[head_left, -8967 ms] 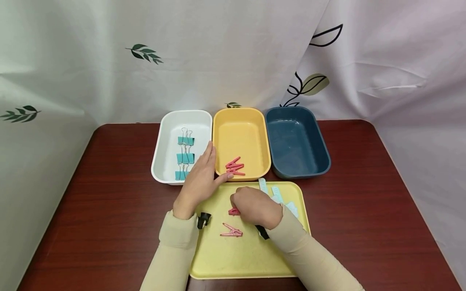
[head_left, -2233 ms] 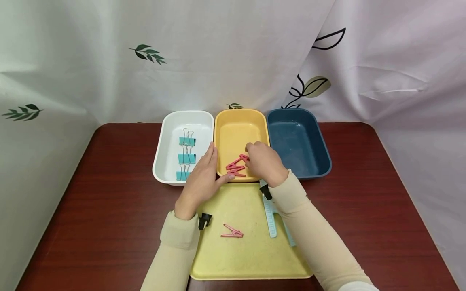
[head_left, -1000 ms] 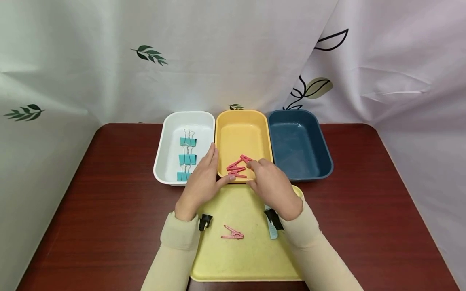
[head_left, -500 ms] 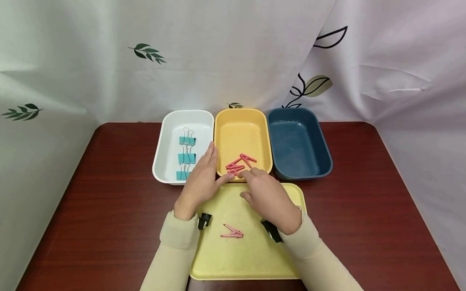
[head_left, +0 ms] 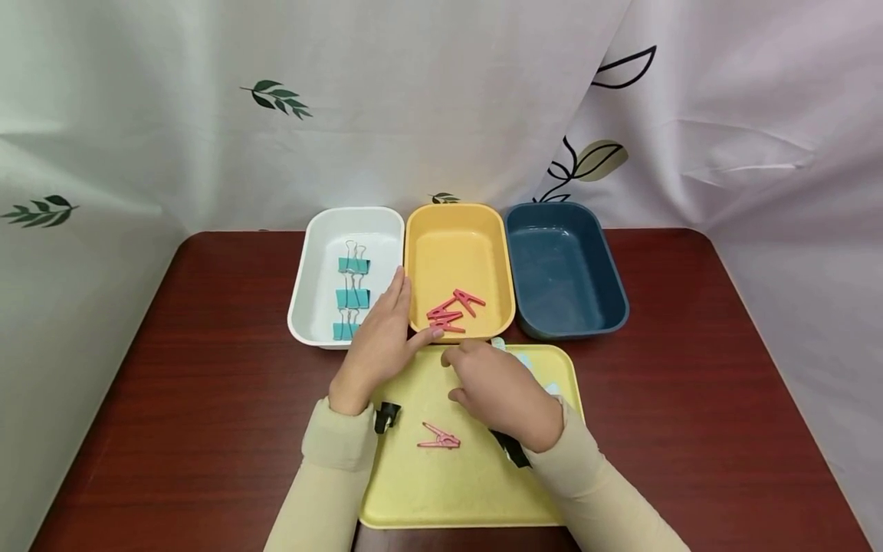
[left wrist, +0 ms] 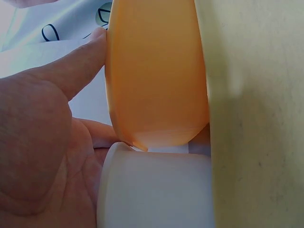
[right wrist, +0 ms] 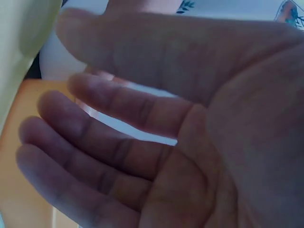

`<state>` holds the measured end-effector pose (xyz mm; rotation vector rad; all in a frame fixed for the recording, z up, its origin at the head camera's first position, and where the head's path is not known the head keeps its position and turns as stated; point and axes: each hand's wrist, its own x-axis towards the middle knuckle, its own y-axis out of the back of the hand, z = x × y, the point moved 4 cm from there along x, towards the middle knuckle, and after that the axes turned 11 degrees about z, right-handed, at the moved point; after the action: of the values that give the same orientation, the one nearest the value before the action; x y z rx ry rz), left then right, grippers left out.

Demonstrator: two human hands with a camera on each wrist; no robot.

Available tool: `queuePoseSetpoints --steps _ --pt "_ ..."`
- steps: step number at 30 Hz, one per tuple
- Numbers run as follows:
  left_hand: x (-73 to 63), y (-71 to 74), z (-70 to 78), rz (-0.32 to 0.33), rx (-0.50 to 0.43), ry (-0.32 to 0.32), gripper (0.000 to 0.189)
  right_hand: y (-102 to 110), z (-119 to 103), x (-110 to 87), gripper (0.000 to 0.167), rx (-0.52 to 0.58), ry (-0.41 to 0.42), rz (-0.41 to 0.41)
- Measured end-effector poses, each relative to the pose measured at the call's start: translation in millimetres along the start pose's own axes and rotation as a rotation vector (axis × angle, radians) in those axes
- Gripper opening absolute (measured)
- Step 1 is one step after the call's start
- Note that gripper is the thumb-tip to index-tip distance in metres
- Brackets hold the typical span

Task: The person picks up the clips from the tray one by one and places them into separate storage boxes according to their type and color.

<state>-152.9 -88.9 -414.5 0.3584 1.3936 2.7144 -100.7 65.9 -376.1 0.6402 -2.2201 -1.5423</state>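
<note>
My left hand point(head_left: 379, 341) rests on the rims where the white tub point(head_left: 319, 268) meets the yellow tub point(head_left: 458, 257). In the left wrist view its thumb point(left wrist: 78, 64) lies straight against the yellow rim. Three red clothespins point(head_left: 470, 299) lie near the front of the yellow tub. My right hand point(head_left: 507, 395) hovers over the yellow tray point(head_left: 421, 494); the right wrist view shows its fingers point(right wrist: 95, 133) loosely bent, holding nothing. A pink clothespin point(head_left: 441, 439) lies on the tray, left of that hand. Light blue flat pieces point(head_left: 498, 343) are mostly hidden behind the right hand.
Teal binder clips point(head_left: 352, 298) stand in a column inside the white tub. A dark blue tub point(head_left: 560, 268) adjoins the yellow one on the right. The tubs line the back of the dark red table point(head_left: 690, 383), before a light curtain point(head_left: 448, 100).
My right hand has laid another red clothespin in the yellow tub and let go. It has since drawn back toward me over the tray. My left hand has stayed in place.
</note>
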Motion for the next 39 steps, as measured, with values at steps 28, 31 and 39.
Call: queuePoseSetpoints --steps 28,31,39 --pt "0.9 -0.7 -0.9 -0.008 -0.008 -0.001 0.096 -44 -31 -3.5 0.032 -0.083 0.184 -0.208" --pt "1.1 -0.6 -0.8 -0.01 -0.009 0.0 0.097 -47 -33 -3.1 0.033 -0.087 0.183 -0.218" --pt "0.9 0.1 -0.6 -0.01 0.002 -0.008 0.096 -54 -36 -2.1 0.039 -0.115 0.16 -0.22"
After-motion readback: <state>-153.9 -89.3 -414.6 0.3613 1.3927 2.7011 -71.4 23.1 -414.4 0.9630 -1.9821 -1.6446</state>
